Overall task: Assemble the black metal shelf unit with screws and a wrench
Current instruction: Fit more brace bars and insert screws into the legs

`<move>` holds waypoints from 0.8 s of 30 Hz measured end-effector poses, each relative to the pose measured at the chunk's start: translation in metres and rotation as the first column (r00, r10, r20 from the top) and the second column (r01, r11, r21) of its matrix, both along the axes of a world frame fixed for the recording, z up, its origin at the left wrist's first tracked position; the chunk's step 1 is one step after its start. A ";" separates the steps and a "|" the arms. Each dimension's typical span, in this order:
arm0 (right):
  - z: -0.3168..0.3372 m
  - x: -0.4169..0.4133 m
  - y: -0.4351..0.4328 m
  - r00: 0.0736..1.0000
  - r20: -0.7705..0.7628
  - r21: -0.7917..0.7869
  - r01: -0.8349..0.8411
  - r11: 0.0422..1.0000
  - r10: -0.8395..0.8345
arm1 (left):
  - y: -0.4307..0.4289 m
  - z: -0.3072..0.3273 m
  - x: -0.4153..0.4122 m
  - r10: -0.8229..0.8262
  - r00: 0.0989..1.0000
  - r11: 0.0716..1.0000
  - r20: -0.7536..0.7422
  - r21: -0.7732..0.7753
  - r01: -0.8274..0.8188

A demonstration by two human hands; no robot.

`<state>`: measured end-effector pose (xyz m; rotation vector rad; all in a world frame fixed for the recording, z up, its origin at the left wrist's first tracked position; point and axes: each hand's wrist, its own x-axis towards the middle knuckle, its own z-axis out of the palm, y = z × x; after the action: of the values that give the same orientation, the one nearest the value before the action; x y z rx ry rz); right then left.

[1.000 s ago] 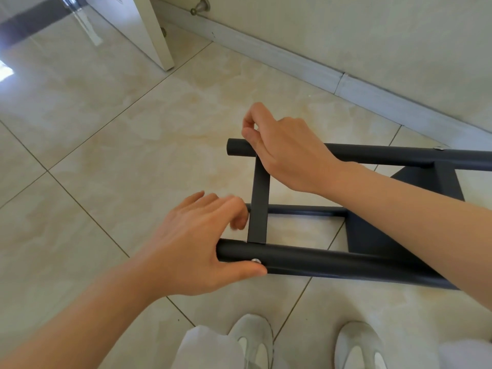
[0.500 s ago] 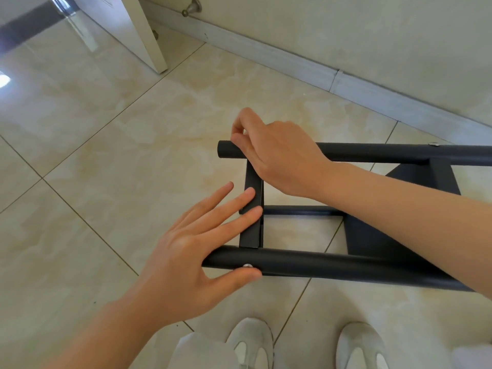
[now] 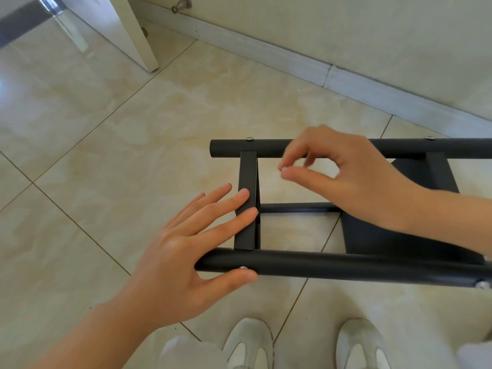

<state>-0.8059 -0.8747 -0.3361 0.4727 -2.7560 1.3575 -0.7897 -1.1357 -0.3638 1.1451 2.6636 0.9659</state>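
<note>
- Pale tiled floor (image 3: 133, 155), with the wall (image 3: 346, 27) along its far edge and a white door (image 3: 114, 22) at the far left corner.
- Left hand (image 3: 175, 251): spread, with the fingers lying flat across the crossbar (image 3: 246, 171) and the thumb against the near tube (image 3: 346, 265), just beside a screw (image 3: 242, 267).
- Right hand (image 3: 354, 179): held over the gap between the tubes, clear of the metal. Thumb and forefinger tips are nearly together, but the blur hides whether they pinch anything.
- The frame (image 3: 372, 235) lies on its side on the floor mid-right, just in front of the shoes (image 3: 247, 342). The far tube (image 3: 266, 148) has a second screw (image 3: 249, 139) seated above the crossbar.
- Step, as I judge it: the crossbar joints are only hand-started. Next each screw needs a wrench, which isn't in view, while the left hand steadies the frame.
- A second ago the right hand sat pinched on the far tube's screw and the left curled round the near tube. The right has since lifted off, baring the screw head, and the left has flattened.
</note>
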 end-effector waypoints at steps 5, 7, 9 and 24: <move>-0.010 0.008 0.002 0.951 0.298 -0.006 -0.079 0.997 0.078 | 0.000 -0.001 0.000 0.001 1.000 1.000 0.003 0.010 -0.001; -0.015 0.005 -0.002 0.890 0.433 -0.055 -0.132 0.990 0.143 | 0.001 -0.002 0.000 0.002 1.000 1.000 0.007 0.021 -0.002; -0.019 0.000 -0.007 0.816 0.550 -0.134 -0.123 0.983 0.177 | 0.000 -0.002 0.001 0.004 1.000 0.999 0.009 0.033 -0.004; -0.035 -0.017 -0.033 0.562 0.763 -0.283 -0.155 0.947 0.320 | 0.000 -0.005 0.002 0.005 1.000 0.999 0.021 0.040 -0.006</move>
<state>-0.8227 -0.9078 -0.3708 0.2495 -3.2330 2.3857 -0.7879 -1.1353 -0.3683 1.1289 2.6444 1.0308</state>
